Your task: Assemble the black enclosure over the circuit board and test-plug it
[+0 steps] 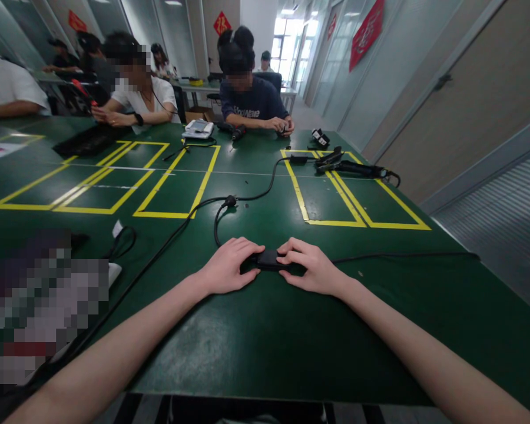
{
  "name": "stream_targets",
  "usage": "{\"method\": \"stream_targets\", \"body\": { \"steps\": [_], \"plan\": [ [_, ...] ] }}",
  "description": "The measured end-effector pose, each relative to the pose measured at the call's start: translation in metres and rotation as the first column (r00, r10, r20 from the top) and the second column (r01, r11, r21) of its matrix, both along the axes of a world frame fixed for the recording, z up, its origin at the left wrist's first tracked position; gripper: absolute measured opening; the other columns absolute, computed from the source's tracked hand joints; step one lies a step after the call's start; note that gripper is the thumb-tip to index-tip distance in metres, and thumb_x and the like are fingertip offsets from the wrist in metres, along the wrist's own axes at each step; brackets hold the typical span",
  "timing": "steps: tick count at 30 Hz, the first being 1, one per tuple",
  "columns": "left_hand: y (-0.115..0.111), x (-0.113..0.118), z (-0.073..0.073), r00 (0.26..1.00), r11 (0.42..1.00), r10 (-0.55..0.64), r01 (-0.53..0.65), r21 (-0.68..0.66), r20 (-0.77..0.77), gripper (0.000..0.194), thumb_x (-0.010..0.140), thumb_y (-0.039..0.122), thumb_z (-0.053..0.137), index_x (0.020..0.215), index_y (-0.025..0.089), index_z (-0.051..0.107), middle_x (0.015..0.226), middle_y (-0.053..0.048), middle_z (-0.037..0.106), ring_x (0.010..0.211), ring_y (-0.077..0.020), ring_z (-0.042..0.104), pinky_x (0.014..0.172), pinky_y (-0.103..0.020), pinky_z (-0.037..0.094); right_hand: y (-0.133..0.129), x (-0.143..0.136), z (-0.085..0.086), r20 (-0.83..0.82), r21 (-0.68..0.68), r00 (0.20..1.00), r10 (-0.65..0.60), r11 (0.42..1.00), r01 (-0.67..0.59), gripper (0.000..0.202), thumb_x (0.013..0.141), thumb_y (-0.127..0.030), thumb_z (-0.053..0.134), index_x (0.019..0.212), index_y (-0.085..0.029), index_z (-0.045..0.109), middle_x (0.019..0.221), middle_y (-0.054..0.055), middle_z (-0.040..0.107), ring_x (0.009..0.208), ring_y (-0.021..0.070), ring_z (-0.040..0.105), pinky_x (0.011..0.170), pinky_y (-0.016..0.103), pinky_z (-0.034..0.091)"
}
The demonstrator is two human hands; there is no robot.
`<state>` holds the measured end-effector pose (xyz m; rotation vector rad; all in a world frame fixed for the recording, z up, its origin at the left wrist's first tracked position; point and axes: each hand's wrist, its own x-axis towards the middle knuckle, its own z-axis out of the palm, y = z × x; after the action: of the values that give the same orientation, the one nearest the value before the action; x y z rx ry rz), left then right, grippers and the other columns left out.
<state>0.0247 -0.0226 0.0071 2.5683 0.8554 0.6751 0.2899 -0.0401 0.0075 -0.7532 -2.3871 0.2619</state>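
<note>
A small black power adapter (270, 259) lies on the green tabletop (247, 341) in front of me. My left hand (234, 265) grips its left end between thumb and fingers. On the other end, my right hand (307, 265) is closed the same way, fingers on top and thumb side toward me. A thin black cord (401, 255) runs off to the right from behind my right hand. Beyond my left hand a thicker cord loops up to a black plug (230, 201). My fingers cover both ends of the adapter.
Yellow tape rectangles (172, 214) mark the table. A long black cable (163, 242) crosses it toward a black electrical tool (353, 168) at the far right. A blurred item (48, 306) lies at left. Across the table sit a person in a dark shirt (251, 97) and one in white (143, 97).
</note>
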Motion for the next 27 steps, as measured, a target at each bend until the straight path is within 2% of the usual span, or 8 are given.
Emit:
{"method": "stream_targets", "body": {
  "steps": [4,9,11,16,21,24,27],
  "plan": [
    [-0.0001,0.0027,-0.0009,0.999,0.999,0.001,0.0,0.032,-0.038,0.036,0.089,0.024,0.065,0.123,0.017,0.059,0.117,-0.012,0.071,0.107,-0.0276,0.065,0.095,-0.044,0.052,-0.0013,-0.0002,0.0018,0.092,0.065,0.996,-0.007,0.998,0.001,0.009,0.089,-0.021,0.064,0.098,-0.02,0.065,0.101,0.011,0.066,0.088,0.023,0.065,0.073,0.036,0.056],
    [0.0016,0.0016,-0.0018,0.999,1.0,-0.013,0.014,0.019,-0.052,0.035,0.096,0.03,0.061,0.128,0.018,0.057,0.117,-0.012,0.069,0.108,-0.0276,0.064,0.094,-0.044,0.053,-0.0008,-0.0031,-0.0024,0.036,-0.048,0.998,-0.048,0.998,0.05,0.036,0.086,-0.023,0.067,0.122,-0.022,0.063,0.115,0.012,0.066,0.1,0.0253,0.066,0.083,0.039,0.057],
    [0.0017,0.0009,-0.0009,0.998,1.0,-0.004,0.005,0.022,-0.055,0.034,0.099,0.033,0.058,0.13,0.017,0.056,0.117,-0.013,0.07,0.108,-0.0277,0.065,0.095,-0.045,0.052,-0.0001,-0.0044,-0.0032,0.061,-0.051,0.995,-0.081,0.995,0.084,0.04,0.087,-0.024,0.067,0.126,-0.023,0.062,0.114,0.012,0.069,0.1,0.0269,0.066,0.085,0.042,0.056],
    [-0.002,0.0032,0.0038,0.998,1.0,0.012,-0.011,0.019,-0.069,0.034,0.102,0.037,0.054,0.128,0.017,0.058,0.11,-0.011,0.071,0.103,-0.0263,0.067,0.094,-0.043,0.053,0.001,-0.0036,-0.0033,0.159,0.032,0.979,-0.128,0.992,0.124,0.042,0.087,-0.028,0.065,0.128,-0.018,0.062,0.106,0.013,0.072,0.089,0.0269,0.066,0.077,0.04,0.052],
    [-0.0075,0.0068,0.0064,0.999,0.999,0.005,-0.003,0.044,-0.043,0.034,0.099,0.042,0.055,0.122,0.018,0.062,0.103,-0.009,0.072,0.095,-0.0241,0.068,0.091,-0.04,0.053,0.0,-0.0006,-0.0051,0.224,0.046,0.972,-0.066,0.997,0.057,0.039,0.09,-0.024,0.06,0.128,-0.016,0.062,0.1,0.012,0.072,0.086,0.0247,0.067,0.074,0.036,0.05],
    [-0.007,0.006,0.0049,0.999,0.995,-0.005,0.009,0.097,-0.043,0.038,0.095,0.049,0.061,0.118,0.018,0.065,0.099,-0.008,0.073,0.091,-0.0235,0.068,0.089,-0.039,0.053,-0.0017,-0.0006,-0.0049,0.215,0.047,0.976,-0.028,0.999,0.018,0.036,0.095,-0.028,0.058,0.128,-0.015,0.062,0.097,0.012,0.072,0.083,0.0237,0.067,0.072,0.035,0.048],
    [-0.0043,0.004,0.0024,0.995,0.986,-0.022,0.037,0.165,-0.094,0.037,0.099,0.047,0.058,0.118,0.017,0.066,0.094,-0.008,0.072,0.088,-0.0218,0.067,0.084,-0.035,0.052,-0.0028,-0.0015,-0.003,0.21,0.039,0.978,-0.016,0.999,0.008,0.033,0.098,-0.032,0.056,0.126,-0.016,0.063,0.096,0.012,0.073,0.082,0.0234,0.067,0.072,0.035,0.049]
  ]
}}
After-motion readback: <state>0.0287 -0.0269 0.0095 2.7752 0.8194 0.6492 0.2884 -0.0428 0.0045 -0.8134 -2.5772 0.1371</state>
